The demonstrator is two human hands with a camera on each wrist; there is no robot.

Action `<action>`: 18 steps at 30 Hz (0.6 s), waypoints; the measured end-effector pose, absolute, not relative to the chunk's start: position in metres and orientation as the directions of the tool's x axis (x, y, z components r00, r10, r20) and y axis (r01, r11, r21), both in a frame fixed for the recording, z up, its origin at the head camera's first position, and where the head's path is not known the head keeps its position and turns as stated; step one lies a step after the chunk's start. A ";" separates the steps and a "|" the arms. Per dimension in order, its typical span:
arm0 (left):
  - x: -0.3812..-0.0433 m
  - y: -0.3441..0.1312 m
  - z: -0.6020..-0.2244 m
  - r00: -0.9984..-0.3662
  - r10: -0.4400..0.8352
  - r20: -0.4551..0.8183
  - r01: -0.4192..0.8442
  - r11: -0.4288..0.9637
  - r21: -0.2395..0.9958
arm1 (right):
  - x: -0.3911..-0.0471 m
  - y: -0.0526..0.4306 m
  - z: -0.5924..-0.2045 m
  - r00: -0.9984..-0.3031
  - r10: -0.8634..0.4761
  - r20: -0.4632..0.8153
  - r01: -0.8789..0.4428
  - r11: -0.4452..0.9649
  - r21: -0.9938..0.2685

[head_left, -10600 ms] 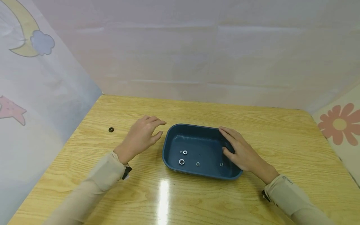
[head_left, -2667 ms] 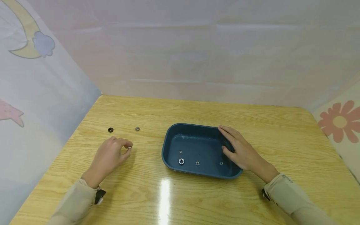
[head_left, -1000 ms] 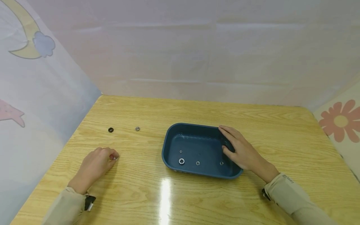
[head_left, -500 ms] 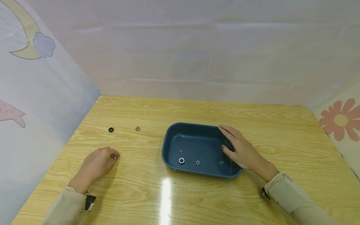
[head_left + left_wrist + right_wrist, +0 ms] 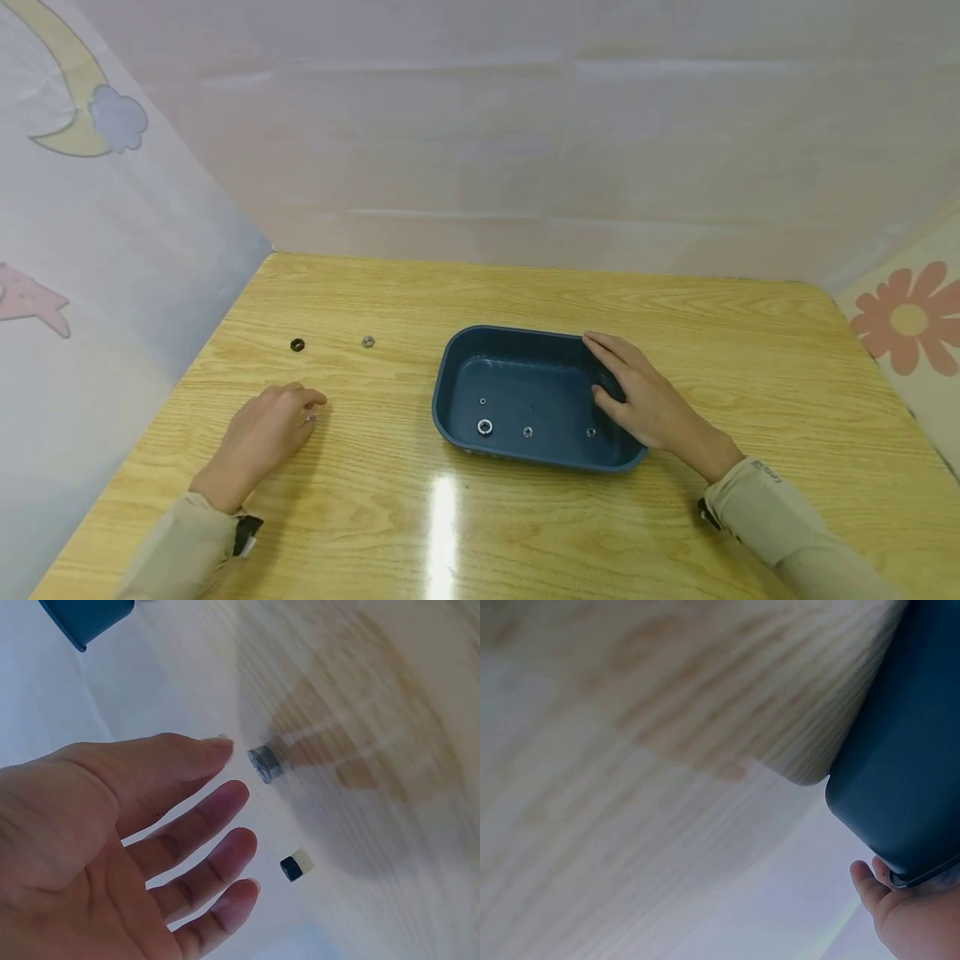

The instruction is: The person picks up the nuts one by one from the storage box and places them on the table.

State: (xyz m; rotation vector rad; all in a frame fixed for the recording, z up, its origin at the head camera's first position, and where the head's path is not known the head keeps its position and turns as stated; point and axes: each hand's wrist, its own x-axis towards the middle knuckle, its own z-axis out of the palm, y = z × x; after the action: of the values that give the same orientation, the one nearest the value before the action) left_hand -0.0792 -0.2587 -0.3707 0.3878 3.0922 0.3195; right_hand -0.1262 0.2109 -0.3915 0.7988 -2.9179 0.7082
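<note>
My left hand [image 5: 258, 437] hovers low over the left of the table, thumb and fingertips parted. Just at its fingertips a silver nut [image 5: 311, 417] lies on the wood; this nut [image 5: 264, 765] looks flanged in the left wrist view. Farther back are a black nut [image 5: 297, 344] and another silver nut [image 5: 367, 342]. My right hand [image 5: 645, 400] rests over the right rim of a dark blue bin [image 5: 532, 383], straight fingers along the far corner, thumb inside. Several silver nuts lie on the bin floor, among them a larger one [image 5: 485, 427] and a tiny one [image 5: 483, 402].
The wood-grain table [image 5: 360, 533] ends at a pale printed backdrop [image 5: 480, 150] behind and at both sides. In the right wrist view the bin's outer wall [image 5: 900, 772] fills the right side.
A silver nut left the bin, pinched in my left hand, and was carried left to the table. Within the last half second that hand has let go and its fingers spread. My right hand stays put.
</note>
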 end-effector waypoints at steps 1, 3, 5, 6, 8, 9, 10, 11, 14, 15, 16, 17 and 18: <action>-0.080 -0.257 -0.370 -0.969 0.246 0.022 0.246 0.949 0.200 | -0.126 0.211 -0.392 -0.868 -0.474 0.150 -0.490 0.764 -0.419; -0.081 -0.253 -0.368 -0.966 0.256 0.038 0.258 0.946 0.197 | -0.126 0.211 -0.392 -0.868 -0.473 0.151 -0.490 0.765 -0.418; -0.082 -0.249 -0.367 -0.961 0.271 0.056 0.277 0.940 0.199 | -0.126 0.211 -0.392 -0.868 -0.473 0.152 -0.490 0.765 -0.418; -0.083 -0.247 -0.366 -0.958 0.278 0.066 0.286 0.937 0.202 | -0.126 0.212 -0.392 -0.868 -0.473 0.153 -0.491 0.764 -0.418; -0.084 -0.242 -0.365 -0.952 0.295 0.084 0.307 0.929 0.206 | -0.126 0.212 -0.392 -0.867 -0.473 0.156 -0.492 0.764 -0.418; -0.085 -0.240 -0.364 -0.948 0.304 0.092 0.316 0.926 0.208 | -0.126 0.211 -0.392 -0.867 -0.474 0.157 -0.493 0.763 -0.418; -0.086 -0.238 -0.364 -0.945 0.311 0.099 0.325 0.923 0.207 | -0.126 0.211 -0.393 -0.866 -0.475 0.157 -0.494 0.763 -0.418; -0.087 -0.236 -0.363 -0.942 0.318 0.105 0.334 0.920 0.205 | -0.126 0.211 -0.393 -0.865 -0.476 0.158 -0.496 0.762 -0.417; -0.090 -0.229 -0.362 -0.935 0.334 0.117 0.352 0.914 0.202 | -0.126 0.211 -0.393 -0.863 -0.479 0.161 -0.499 0.761 -0.415; -0.091 -0.227 -0.362 -0.933 0.339 0.120 0.357 0.912 0.201 | -0.126 0.211 -0.393 -0.863 -0.479 0.162 -0.500 0.760 -0.415; -0.092 -0.224 -0.362 -0.932 0.343 0.121 0.361 0.911 0.200 | -0.126 0.211 -0.393 -0.862 -0.479 0.163 -0.501 0.760 -0.415; -0.093 -0.222 -0.361 -0.930 0.347 0.123 0.365 0.909 0.198 | -0.126 0.211 -0.393 -0.862 -0.479 0.164 -0.501 0.760 -0.414; -0.094 -0.220 -0.361 -0.928 0.350 0.126 0.369 0.908 0.197 | -0.126 0.211 -0.393 -0.862 -0.479 0.163 -0.501 0.760 -0.414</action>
State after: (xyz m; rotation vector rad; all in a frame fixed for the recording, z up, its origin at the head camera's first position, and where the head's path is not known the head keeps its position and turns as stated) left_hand -0.0939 -0.2196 -0.3612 0.5954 3.1540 0.3531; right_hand -0.1257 0.2109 -0.3929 0.8084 -2.9025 0.7031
